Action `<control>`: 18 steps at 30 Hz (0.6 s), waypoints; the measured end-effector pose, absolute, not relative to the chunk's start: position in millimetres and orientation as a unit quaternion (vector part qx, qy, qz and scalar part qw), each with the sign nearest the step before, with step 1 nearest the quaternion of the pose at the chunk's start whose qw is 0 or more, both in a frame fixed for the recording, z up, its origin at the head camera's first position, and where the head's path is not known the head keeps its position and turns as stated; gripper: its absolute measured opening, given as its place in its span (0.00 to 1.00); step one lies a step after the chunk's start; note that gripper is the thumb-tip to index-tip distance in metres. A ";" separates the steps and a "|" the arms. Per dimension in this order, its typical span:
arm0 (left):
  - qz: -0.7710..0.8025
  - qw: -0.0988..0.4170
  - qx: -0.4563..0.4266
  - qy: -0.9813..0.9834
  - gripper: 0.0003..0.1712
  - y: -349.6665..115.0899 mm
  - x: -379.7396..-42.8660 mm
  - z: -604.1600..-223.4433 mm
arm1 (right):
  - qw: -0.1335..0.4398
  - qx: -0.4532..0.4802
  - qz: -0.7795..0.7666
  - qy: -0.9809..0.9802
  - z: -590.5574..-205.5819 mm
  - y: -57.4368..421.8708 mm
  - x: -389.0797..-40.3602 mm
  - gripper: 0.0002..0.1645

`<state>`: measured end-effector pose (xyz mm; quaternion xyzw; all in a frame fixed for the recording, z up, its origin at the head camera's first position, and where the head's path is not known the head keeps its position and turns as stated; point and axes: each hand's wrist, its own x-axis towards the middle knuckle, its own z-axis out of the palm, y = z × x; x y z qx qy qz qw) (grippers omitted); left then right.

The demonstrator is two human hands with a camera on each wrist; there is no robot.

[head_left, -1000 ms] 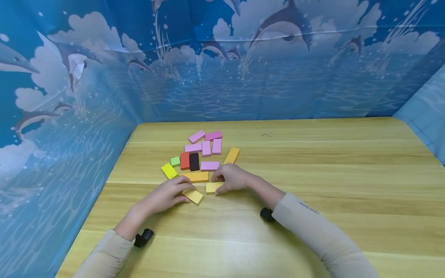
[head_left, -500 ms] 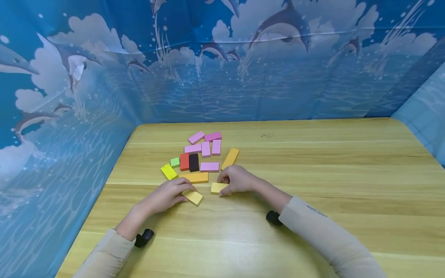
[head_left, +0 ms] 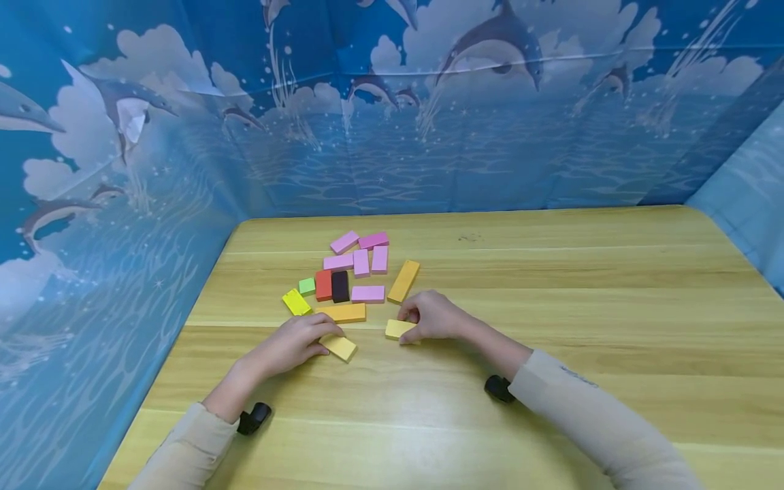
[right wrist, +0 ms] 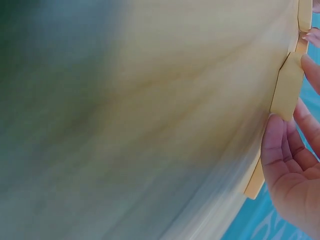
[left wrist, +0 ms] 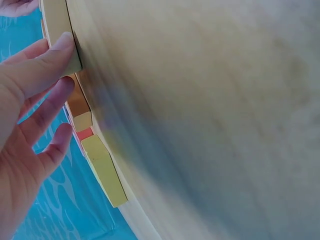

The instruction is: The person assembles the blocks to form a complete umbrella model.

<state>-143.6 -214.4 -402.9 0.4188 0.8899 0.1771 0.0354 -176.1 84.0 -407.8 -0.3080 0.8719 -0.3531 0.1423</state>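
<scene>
My left hand (head_left: pixel 292 344) pinches the left end of a pale yellow block (head_left: pixel 341 348) lying slanted on the table. In the left wrist view the thumb lies along this pale block (left wrist: pixel 56 20). To the right, my right hand (head_left: pixel 436 316) grips another pale yellow block (head_left: pixel 397 329) between thumb and fingers, its left end sticking out. The right wrist view shows that block (right wrist: pixel 288 85) at the table surface, with fingertips at both of its ends. A gap separates the two pale blocks. Just beyond the left hand lies a long orange block (head_left: pixel 344 312).
Behind the hands lie several pink blocks (head_left: pixel 368 294), a black block (head_left: pixel 339 286), a red one (head_left: pixel 323 285), a small green one (head_left: pixel 307 286) and a bright yellow one (head_left: pixel 297 301). A second orange block (head_left: pixel 404 280) slants beyond the right hand. A dolphin-print curtain (head_left: pixel 392 150) borders the wooden table (head_left: pixel 582 306).
My right hand has slid right with its pale yellow block, away from the left one, and the second orange block shows more fully. The left hand stays almost still.
</scene>
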 end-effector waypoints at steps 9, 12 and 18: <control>0.178 0.045 0.417 0.890 0.18 -215.2 -145.0 -402.4 | 0.145 -0.269 -0.365 0.879 -407.2 100.2 -169.7 0.17; 0.180 0.052 0.415 0.890 0.18 -214.6 -145.3 -402.2 | 0.139 -0.261 -0.361 0.884 -408.3 105.5 -167.9 0.17; 0.183 0.052 0.417 0.889 0.19 -212.5 -146.3 -400.2 | 0.134 -0.248 -0.363 0.888 -407.5 115.5 -161.6 0.16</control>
